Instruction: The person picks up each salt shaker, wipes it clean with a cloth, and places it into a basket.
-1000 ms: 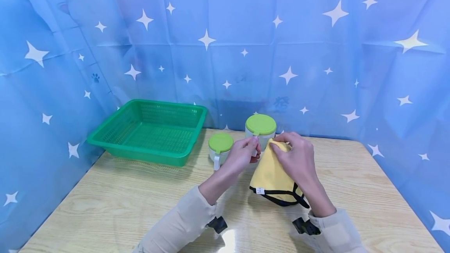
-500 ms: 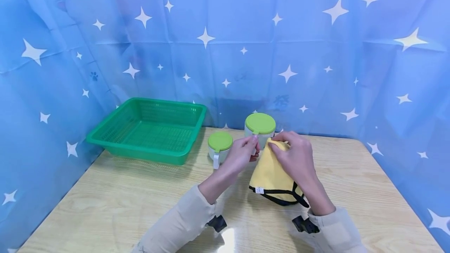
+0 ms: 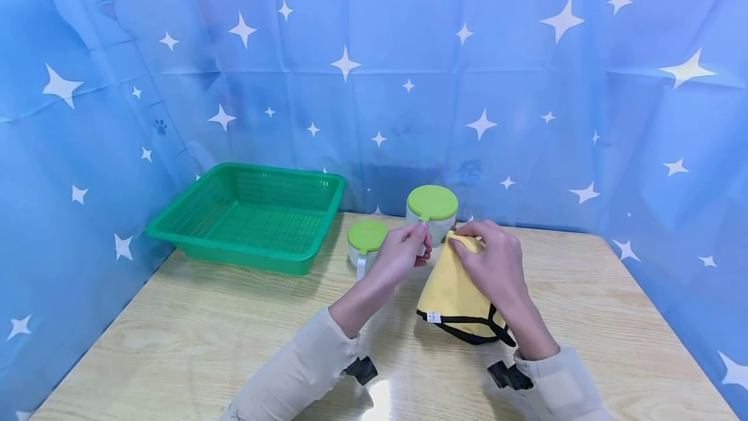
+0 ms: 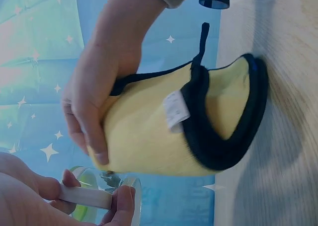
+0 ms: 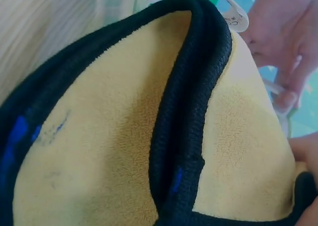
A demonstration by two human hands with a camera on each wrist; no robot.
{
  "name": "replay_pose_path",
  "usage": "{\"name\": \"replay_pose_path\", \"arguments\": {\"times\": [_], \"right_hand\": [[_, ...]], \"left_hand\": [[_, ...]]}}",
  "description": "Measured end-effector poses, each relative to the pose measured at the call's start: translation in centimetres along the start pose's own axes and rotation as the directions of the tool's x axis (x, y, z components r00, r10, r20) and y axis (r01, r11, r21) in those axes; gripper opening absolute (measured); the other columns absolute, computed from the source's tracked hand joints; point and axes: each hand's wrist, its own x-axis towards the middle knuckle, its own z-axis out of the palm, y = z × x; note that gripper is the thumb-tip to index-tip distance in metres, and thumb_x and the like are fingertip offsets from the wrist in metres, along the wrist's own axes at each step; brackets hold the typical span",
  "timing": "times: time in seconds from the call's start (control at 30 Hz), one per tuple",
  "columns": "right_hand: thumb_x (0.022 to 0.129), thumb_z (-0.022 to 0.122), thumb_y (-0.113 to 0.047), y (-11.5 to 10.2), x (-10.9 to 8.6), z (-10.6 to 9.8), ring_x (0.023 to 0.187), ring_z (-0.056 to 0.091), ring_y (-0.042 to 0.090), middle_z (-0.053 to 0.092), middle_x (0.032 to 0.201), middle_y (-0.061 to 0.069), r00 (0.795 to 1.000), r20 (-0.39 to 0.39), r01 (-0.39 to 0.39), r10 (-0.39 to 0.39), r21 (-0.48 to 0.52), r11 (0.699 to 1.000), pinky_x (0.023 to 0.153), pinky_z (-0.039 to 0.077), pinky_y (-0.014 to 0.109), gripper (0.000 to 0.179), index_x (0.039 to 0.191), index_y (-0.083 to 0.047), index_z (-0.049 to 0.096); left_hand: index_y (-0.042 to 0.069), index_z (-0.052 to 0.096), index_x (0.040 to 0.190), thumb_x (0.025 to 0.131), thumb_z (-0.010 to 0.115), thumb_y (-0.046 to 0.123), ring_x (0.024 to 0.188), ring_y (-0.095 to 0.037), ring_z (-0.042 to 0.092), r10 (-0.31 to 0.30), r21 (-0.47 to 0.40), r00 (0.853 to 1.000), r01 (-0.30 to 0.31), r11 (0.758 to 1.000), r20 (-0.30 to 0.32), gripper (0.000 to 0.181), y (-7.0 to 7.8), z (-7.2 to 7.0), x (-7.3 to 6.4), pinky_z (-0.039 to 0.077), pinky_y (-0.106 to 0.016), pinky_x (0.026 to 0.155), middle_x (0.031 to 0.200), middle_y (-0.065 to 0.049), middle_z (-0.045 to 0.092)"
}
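My left hand [image 3: 403, 252] grips the white handle [image 4: 87, 197] of the larger mug [image 3: 432, 202], which has a light green lid and stands near the back of the table. Just right of it, my right hand [image 3: 495, 258] pinches a yellow cloth [image 3: 452, 291] by its upper part, close beside the mug. Black binding edges the cloth, and a small white label [image 4: 176, 110] shows on it. It hangs in a cone-like fold, filling much of the right wrist view. A smaller mug [image 3: 367, 236] with a matching green lid stands left of my left hand, handle facing forward.
A green plastic basket [image 3: 234, 251] with perforated sides sits at the back left of the wooden table [image 3: 204, 343]. Blue curtains [image 3: 409, 115] with white stars hang behind the table and along its sides.
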Motion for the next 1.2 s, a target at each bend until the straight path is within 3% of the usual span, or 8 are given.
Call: {"name": "replay_pose_path", "arguments": {"times": [0.23, 0.33, 0.6, 0.8, 1.2], "right_hand": [[0.077, 0.087, 0.0, -0.4, 0.1, -0.3, 0.082, 0.072, 0.031, 0.076, 0.085, 0.014, 0.994, -0.1, 0.054, -0.053, 0.016, 0.998, 0.075, 0.047, 0.031, 0.015, 0.088, -0.002, 0.078], [0.077, 0.087, 0.0, -0.4, 0.2, -0.4, 0.084, 0.072, 0.032, 0.076, 0.086, 0.015, 0.993, -0.109, 0.053, -0.05, 0.019, 0.998, 0.076, 0.045, 0.028, 0.014, 0.089, -0.002, 0.078], [0.079, 0.085, 0.0, 0.5, 0.1, -0.2, 0.086, 0.073, 0.037, 0.077, 0.088, 0.017, 0.999, -0.035, 0.003, -0.003, 0.026, 1.0, 0.081, 0.053, 0.05, 0.013, 0.09, -0.001, 0.077], [0.08, 0.083, -0.001, 1.0, 0.2, 0.0, 0.087, 0.073, 0.038, 0.077, 0.091, 0.018, 0.999, -0.037, -0.04, 0.04, 0.009, 0.999, 0.083, 0.052, 0.053, 0.012, 0.091, -0.001, 0.078], [0.078, 0.086, 0.001, 0.0, 0.2, -0.7, 0.083, 0.072, 0.031, 0.075, 0.086, 0.014, 0.991, -0.117, 0.061, -0.06, 0.004, 0.998, 0.075, 0.045, 0.029, 0.014, 0.089, -0.003, 0.078]], "left_hand": [[0.005, 0.06, 0.091, 0.112, 0.043, 0.036, 0.086, -0.016, 0.062, -0.022, -0.006, 1.0, 0.022, 1.0, 0.018, 0.041, -0.2, 0.3, -0.1, 0.059, -0.038, 0.088, 0.092, -0.003, 0.058], [0.007, 0.06, 0.09, 0.112, 0.043, 0.036, 0.086, -0.016, 0.062, -0.027, -0.012, 0.999, 0.028, 1.0, 0.02, 0.041, -0.2, 0.4, -0.2, 0.059, -0.036, 0.087, 0.092, -0.003, 0.057], [0.004, 0.06, 0.091, 0.112, 0.043, 0.036, 0.085, -0.016, 0.062, -0.026, -0.005, 1.0, 0.026, 1.0, 0.015, 0.041, 0.1, 0.3, -0.2, 0.058, -0.034, 0.084, 0.091, -0.002, 0.058], [0.006, 0.061, 0.091, 0.112, 0.044, 0.037, 0.085, -0.015, 0.063, -0.043, -0.009, 0.999, 0.043, 0.999, 0.016, 0.041, 0.2, 0.3, -0.1, 0.058, -0.034, 0.084, 0.093, -0.001, 0.058], [0.007, 0.06, 0.089, 0.112, 0.045, 0.036, 0.084, -0.016, 0.064, -0.047, -0.002, 0.999, 0.047, 0.999, 0.018, 0.04, -0.2, 0.4, 0.0, 0.059, -0.035, 0.084, 0.089, -0.002, 0.058]]}}
